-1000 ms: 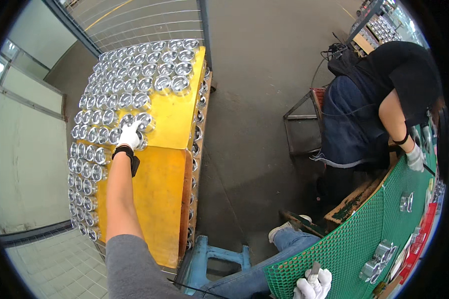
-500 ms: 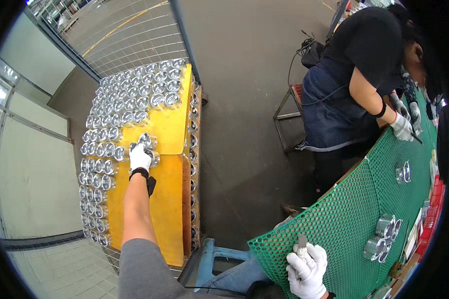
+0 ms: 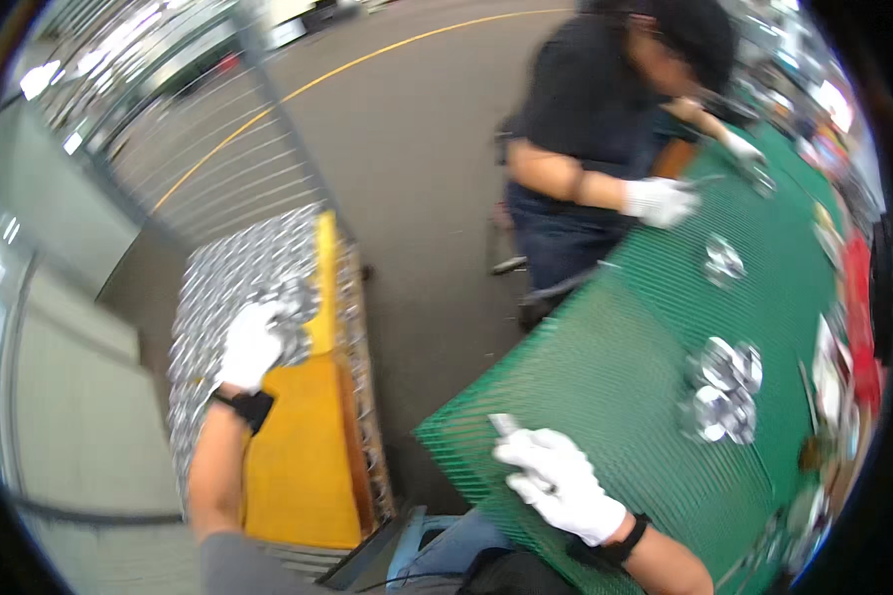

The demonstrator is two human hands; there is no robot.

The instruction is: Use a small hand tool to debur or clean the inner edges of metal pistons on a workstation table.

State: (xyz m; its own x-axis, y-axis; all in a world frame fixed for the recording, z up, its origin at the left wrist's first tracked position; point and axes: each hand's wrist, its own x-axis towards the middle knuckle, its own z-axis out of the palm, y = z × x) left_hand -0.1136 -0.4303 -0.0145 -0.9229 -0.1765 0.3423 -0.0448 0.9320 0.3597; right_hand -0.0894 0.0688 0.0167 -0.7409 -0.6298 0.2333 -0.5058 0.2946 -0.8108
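My left hand [image 3: 253, 342], in a white glove, is over the yellow board [image 3: 303, 446] at the left, at the near edge of rows of shiny, hollow metal cylinders [image 3: 223, 273]. Motion smears its fingers, so a grip does not show. Some cylinders lie right beside the fingertips. Above the near left corner of the green mesh mat [image 3: 625, 347], my gloved right hand [image 3: 566, 486] is closed round a small flat-bladed tool [image 3: 504, 424]. The blade sticks out past the fingers; the handle is mostly hidden.
Several metal cylinders [image 3: 724, 387] stand grouped on the mat, with another [image 3: 722, 260] farther off. Across the mat a co-worker [image 3: 590, 149] works with gloved hands. A wire cage [image 3: 258, 169] borders the stacked boards. Red bins [image 3: 856, 307] line the mat's right side.
The view has swung to the right, blurring the picture. My left hand now sits closer to the massed cylinders. My right hand keeps the tool, and its forearm shows more. The co-worker's hands have moved apart.
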